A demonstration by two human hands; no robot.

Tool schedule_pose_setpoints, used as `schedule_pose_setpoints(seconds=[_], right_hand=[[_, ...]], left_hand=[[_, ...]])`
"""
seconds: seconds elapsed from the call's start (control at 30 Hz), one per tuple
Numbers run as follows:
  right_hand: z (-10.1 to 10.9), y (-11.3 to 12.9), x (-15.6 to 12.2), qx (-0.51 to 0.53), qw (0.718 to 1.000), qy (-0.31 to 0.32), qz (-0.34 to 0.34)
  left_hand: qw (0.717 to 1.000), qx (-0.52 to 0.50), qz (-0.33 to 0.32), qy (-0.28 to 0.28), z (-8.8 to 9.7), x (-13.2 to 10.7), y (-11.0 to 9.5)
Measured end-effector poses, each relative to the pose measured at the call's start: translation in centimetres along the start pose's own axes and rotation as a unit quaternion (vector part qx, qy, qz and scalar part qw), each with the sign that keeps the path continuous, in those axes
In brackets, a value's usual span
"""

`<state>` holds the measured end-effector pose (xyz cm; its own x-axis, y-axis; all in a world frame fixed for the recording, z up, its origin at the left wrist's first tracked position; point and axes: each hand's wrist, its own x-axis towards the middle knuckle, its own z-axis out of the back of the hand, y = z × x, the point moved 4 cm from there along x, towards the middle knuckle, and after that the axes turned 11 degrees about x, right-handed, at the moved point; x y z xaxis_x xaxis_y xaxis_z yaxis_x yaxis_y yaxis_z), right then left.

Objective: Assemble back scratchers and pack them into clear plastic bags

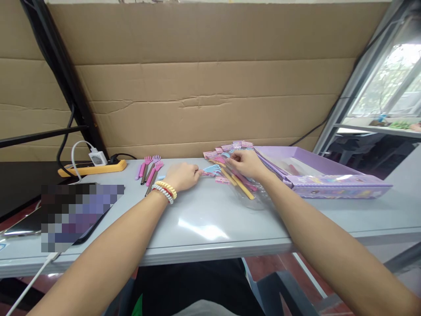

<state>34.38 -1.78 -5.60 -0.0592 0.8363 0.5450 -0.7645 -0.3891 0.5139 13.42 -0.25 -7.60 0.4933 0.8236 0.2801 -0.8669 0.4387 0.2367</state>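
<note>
My left hand (184,176), with beaded bands at its wrist, is closed around a blue back scratcher (213,169). The claw-like head points right and part of the handle shows behind my fingers. My right hand (244,162) is pinched over a pile of clear packets (226,149) with pink labels; what lies between its fingertips is hidden. Yellow sticks (243,188) and pink pieces lie under that hand on clear plastic. Left of my left hand, several pink and purple back scratchers (151,171) lie together on the table.
An open purple box (335,186) stands on the grey table (230,219) at the right. A blurred-out phone or tablet (79,215) lies at the left with a white cable. Behind it is a yellow power strip (108,168) with a white charger. Cardboard (204,101) walls the back.
</note>
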Motion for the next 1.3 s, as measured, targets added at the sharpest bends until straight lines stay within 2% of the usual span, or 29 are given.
schedule_pose_setpoints(seconds=[0.17, 0.27, 0.47, 0.53, 0.67, 0.8, 0.93, 1.1, 1.3], right_hand=[[0.3, -0.5, 0.2, -0.014, 1.0, 0.001, -0.023], [-0.1, -0.2, 0.0, 0.005, 1.0, 0.022, -0.009], [-1.9, 1.9, -1.1, 0.076, 0.982, 0.155, 0.075], [-2.4, 2.5, -1.4, 0.065, 0.979, 0.172, 0.085], [-3.3, 3.4, -1.7, 0.087, 0.978, 0.168, 0.09], [-3.9, 3.9, -1.9, 0.103, 0.977, 0.133, 0.133], [-4.2, 3.5, -1.8, 0.1, 0.977, 0.117, 0.148], [-3.8, 3.1, -1.4, 0.11, 0.977, 0.139, 0.118], [-2.8, 2.0, -1.1, 0.194, 0.975, 0.106, -0.027]], left_hand=[[0.999, -0.027, 0.04, 0.022, 0.0, 0.0, 1.1], [0.999, -0.033, 0.028, 0.007, 0.1, -0.1, 1.4], [0.998, -0.031, -0.05, -0.023, 0.7, -0.4, -0.4], [0.998, -0.015, -0.062, -0.03, 0.9, -0.5, -1.1], [0.998, 0.024, -0.041, -0.032, 1.2, -0.6, -1.7], [0.999, 0.033, -0.014, -0.026, 1.3, -0.8, -1.4], [0.999, 0.021, -0.026, -0.026, 1.1, -0.7, -1.2], [0.997, -0.052, -0.057, -0.027, 0.5, -0.4, -1.0], [0.996, -0.08, -0.026, -0.032, -0.1, 0.0, 0.5]])
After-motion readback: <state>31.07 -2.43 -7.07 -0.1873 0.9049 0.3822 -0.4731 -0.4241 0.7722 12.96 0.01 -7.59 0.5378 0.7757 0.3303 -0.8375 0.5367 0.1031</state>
